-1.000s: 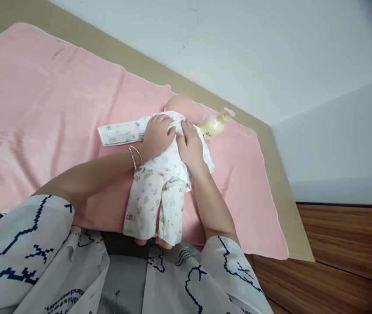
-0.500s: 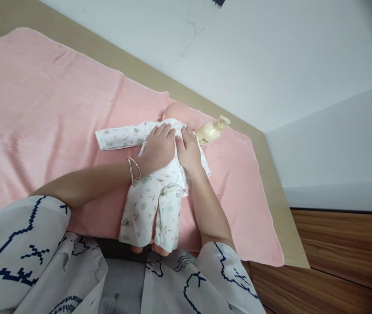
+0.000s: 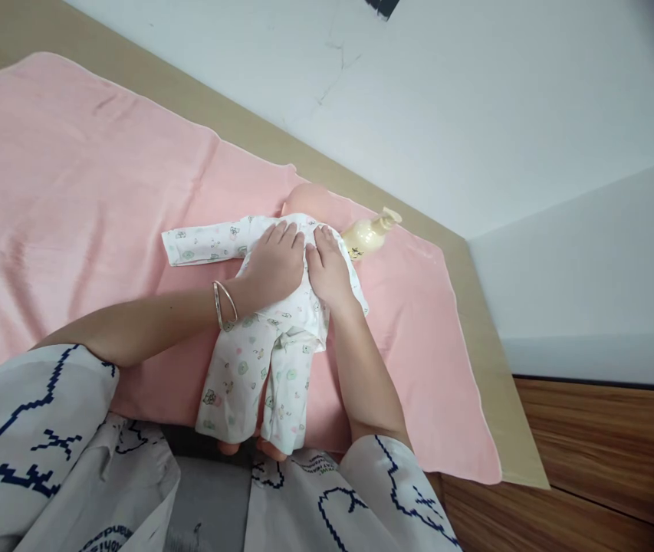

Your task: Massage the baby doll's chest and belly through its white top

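Both hands are pressing flat on the torso of a bald, peach-coloured doll in a white printed cotton top and trousers (image 3: 302, 308). Left hand (image 3: 274, 264), with a slim shiny bangle (image 3: 217, 303) at its wrist, is covering one side of the doll's chest area; its fingers are stretching toward the doll's head, laid out straight, gripping nothing. Right hand (image 3: 331, 268) is resting just beside it on the doll's other side, fingers also extended headward, released.

Against a second ago: left hand is sitting slightly nearer the doll's legs and is lying flatter, its fingers straighter. Right hand is keeping much the same spot.

Doll is lying on a pink soft cloth (image 3: 96, 176) spread over a beige tabletop (image 3: 484, 368). Its long axis is running away from the wearer, head leaning rightward at the far end, feet pointing to the wearer. One sleeve is sticking straight out leftward. A glossy pale-yellow pump bottle (image 3: 368, 236) is standing or lying, cannot tell which, near the doll's right-hand shoulder.
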